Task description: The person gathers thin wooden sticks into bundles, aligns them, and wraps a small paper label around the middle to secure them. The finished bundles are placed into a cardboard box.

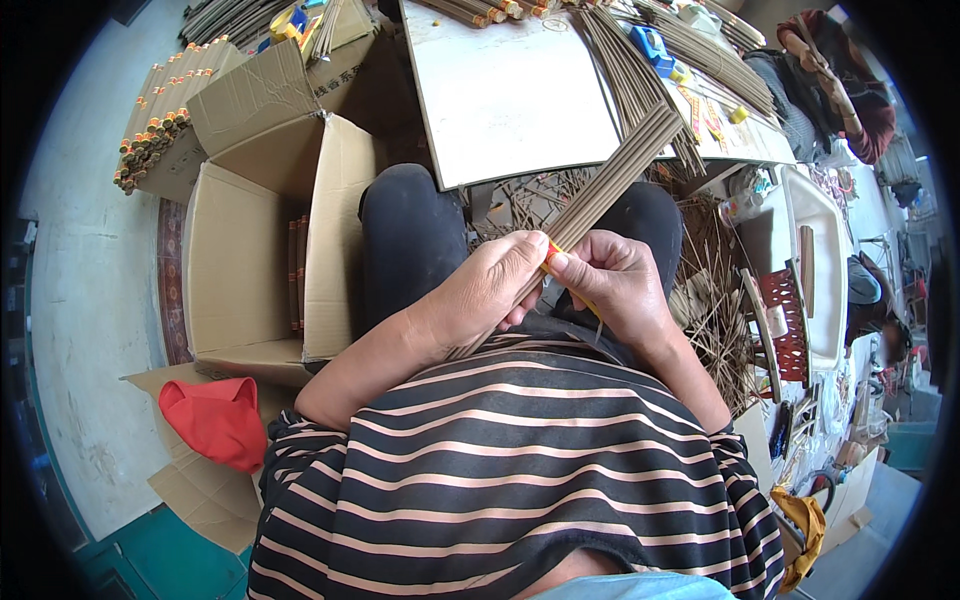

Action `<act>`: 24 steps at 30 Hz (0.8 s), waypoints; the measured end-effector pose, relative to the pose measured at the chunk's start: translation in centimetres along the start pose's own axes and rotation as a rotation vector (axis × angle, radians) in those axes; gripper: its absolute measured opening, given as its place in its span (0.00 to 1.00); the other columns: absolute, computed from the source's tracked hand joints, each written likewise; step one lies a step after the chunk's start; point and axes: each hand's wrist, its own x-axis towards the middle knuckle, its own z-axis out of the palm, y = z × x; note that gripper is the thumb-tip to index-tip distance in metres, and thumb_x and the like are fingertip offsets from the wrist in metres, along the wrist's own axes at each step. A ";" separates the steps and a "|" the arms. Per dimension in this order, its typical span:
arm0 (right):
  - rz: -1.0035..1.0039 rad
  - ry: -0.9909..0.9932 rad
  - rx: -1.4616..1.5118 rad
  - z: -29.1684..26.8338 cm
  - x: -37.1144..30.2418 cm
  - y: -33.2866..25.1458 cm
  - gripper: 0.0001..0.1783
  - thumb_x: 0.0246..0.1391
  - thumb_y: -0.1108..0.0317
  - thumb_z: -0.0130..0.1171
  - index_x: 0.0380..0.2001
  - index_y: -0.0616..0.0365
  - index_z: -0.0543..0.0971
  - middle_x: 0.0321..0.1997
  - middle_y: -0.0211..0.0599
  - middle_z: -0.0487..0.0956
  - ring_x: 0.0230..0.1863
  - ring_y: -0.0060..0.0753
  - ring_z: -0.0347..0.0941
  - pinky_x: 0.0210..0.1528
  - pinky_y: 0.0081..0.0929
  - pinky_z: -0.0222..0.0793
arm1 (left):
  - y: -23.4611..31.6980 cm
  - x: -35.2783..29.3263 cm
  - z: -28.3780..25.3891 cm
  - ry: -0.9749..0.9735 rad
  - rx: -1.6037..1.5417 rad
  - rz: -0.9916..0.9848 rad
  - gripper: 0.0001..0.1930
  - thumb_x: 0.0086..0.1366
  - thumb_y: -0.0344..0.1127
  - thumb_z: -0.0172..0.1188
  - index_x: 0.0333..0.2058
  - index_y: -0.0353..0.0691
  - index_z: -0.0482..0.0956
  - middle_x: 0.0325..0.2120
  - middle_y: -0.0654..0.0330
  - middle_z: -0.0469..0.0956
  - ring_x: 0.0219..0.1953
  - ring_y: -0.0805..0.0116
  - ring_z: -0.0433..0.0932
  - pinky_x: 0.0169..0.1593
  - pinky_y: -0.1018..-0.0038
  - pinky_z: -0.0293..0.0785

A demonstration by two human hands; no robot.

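Note:
A bundle of thin brown incense sticks [622, 172] slants across my lap, its far end reaching up and right over the table's front edge. My left hand [485, 280] is closed round the lower part of it, thumb lying along the sticks. A red and yellow paper band [554, 254] wraps the bundle beside that thumb. My right hand [622, 288] pinches the band between thumb and fingers, and a yellow end of it hangs below. The bundle's lower end is partly hidden by my left hand and wrist.
At my left stands an open cardboard box [245, 260] with bundles [297, 275] inside; behind it are stacked banded bundles [170, 95]. A white table [510, 95] ahead holds loose sticks [612, 75] and a blue tape dispenser [652, 50]. A red cloth [213, 420] lies lower left. Another person [840, 85] sits far right.

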 end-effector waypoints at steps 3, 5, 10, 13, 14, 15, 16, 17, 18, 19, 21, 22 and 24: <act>0.016 -0.005 0.031 0.1 0.0 -0.1 0.13 0.52 0.64 0.61 0.22 0.63 0.75 0.16 0.25 0.71 0.17 0.12 0.61 0.17 0.12 0.57 | -0.1 0.1 0.0 -0.004 -0.024 -0.001 0.23 0.70 0.51 0.31 0.37 0.37 0.67 0.17 0.65 0.66 0.16 0.82 0.62 0.19 0.87 0.60; 0.023 -0.007 0.049 0.1 0.0 -0.1 0.13 0.52 0.64 0.61 0.23 0.63 0.75 0.17 0.25 0.71 0.17 0.12 0.61 0.17 0.12 0.57 | 0.0 0.1 0.0 -0.003 -0.030 -0.002 0.23 0.70 0.52 0.31 0.37 0.37 0.67 0.17 0.65 0.66 0.16 0.82 0.62 0.19 0.87 0.60; -0.048 0.029 -0.032 0.0 0.2 0.6 0.13 0.51 0.64 0.62 0.22 0.62 0.75 0.17 0.25 0.71 0.17 0.13 0.61 0.17 0.12 0.57 | 0.1 -0.1 0.2 0.024 -0.012 -0.014 0.23 0.70 0.51 0.31 0.36 0.37 0.66 0.18 0.66 0.66 0.16 0.83 0.62 0.20 0.87 0.61; -0.122 0.009 0.050 -0.1 0.5 1.2 0.14 0.48 0.63 0.64 0.22 0.61 0.74 0.16 0.24 0.70 0.17 0.13 0.61 0.18 0.13 0.57 | 0.3 -0.2 0.3 0.053 0.008 -0.004 0.22 0.70 0.51 0.32 0.35 0.38 0.66 0.18 0.66 0.65 0.16 0.83 0.62 0.20 0.87 0.61; -0.181 0.061 0.051 0.0 0.8 1.7 0.14 0.48 0.62 0.65 0.22 0.61 0.74 0.16 0.24 0.70 0.18 0.14 0.61 0.18 0.13 0.58 | 0.3 -0.2 0.4 0.066 0.027 -0.001 0.22 0.70 0.51 0.32 0.37 0.38 0.66 0.18 0.66 0.65 0.17 0.82 0.63 0.20 0.87 0.62; -0.240 0.113 0.052 0.2 1.2 2.3 0.14 0.47 0.62 0.65 0.22 0.61 0.74 0.16 0.24 0.70 0.18 0.14 0.61 0.18 0.14 0.59 | 0.3 -0.3 0.4 0.080 0.046 0.002 0.21 0.70 0.50 0.33 0.38 0.37 0.67 0.18 0.66 0.64 0.17 0.82 0.63 0.21 0.87 0.63; -0.300 0.167 0.053 0.3 1.4 2.5 0.15 0.46 0.62 0.66 0.22 0.61 0.74 0.15 0.25 0.69 0.18 0.14 0.61 0.19 0.15 0.59 | 0.3 -0.3 0.4 0.093 0.065 0.004 0.21 0.70 0.50 0.33 0.39 0.36 0.67 0.18 0.66 0.64 0.18 0.82 0.63 0.22 0.86 0.64; -0.299 0.198 -0.112 0.2 1.3 2.2 0.15 0.46 0.61 0.66 0.22 0.61 0.74 0.15 0.26 0.70 0.18 0.15 0.61 0.19 0.16 0.60 | 0.1 -0.4 0.5 0.129 0.080 0.013 0.22 0.70 0.49 0.33 0.39 0.36 0.67 0.18 0.66 0.64 0.18 0.81 0.63 0.22 0.86 0.64; -0.299 0.228 -0.277 0.1 1.1 1.5 0.15 0.45 0.61 0.66 0.22 0.62 0.75 0.15 0.27 0.70 0.18 0.15 0.62 0.20 0.17 0.60 | -0.1 -0.4 0.6 0.165 0.095 0.021 0.22 0.70 0.49 0.34 0.39 0.35 0.68 0.18 0.66 0.64 0.18 0.81 0.63 0.23 0.86 0.64; -0.299 0.259 -0.442 0.0 0.9 1.0 0.15 0.45 0.61 0.66 0.22 0.62 0.75 0.15 0.28 0.70 0.19 0.15 0.62 0.20 0.18 0.61 | -0.2 -0.5 0.7 0.202 0.110 0.029 0.22 0.70 0.49 0.34 0.39 0.34 0.68 0.18 0.66 0.64 0.18 0.81 0.63 0.23 0.85 0.64; -0.207 0.194 -0.385 0.2 0.5 0.7 0.15 0.47 0.61 0.65 0.23 0.64 0.76 0.15 0.30 0.70 0.19 0.16 0.62 0.21 0.19 0.61 | -0.3 -0.4 0.8 0.227 0.171 0.055 0.22 0.70 0.49 0.33 0.40 0.35 0.67 0.18 0.66 0.64 0.18 0.82 0.62 0.21 0.86 0.62; -0.162 0.161 -0.357 0.3 0.4 0.6 0.15 0.48 0.61 0.64 0.24 0.65 0.76 0.15 0.30 0.70 0.19 0.17 0.62 0.21 0.19 0.61 | -0.4 -0.3 0.8 0.240 0.201 0.068 0.22 0.71 0.49 0.33 0.41 0.35 0.67 0.18 0.66 0.65 0.17 0.83 0.62 0.21 0.87 0.61; -0.102 0.069 -0.333 0.4 0.3 0.3 0.16 0.51 0.61 0.60 0.29 0.66 0.77 0.21 0.29 0.73 0.24 0.15 0.64 0.26 0.16 0.63 | -0.7 -0.2 1.0 0.289 0.280 0.121 0.23 0.70 0.48 0.34 0.43 0.31 0.67 0.22 0.57 0.71 0.23 0.70 0.70 0.29 0.78 0.69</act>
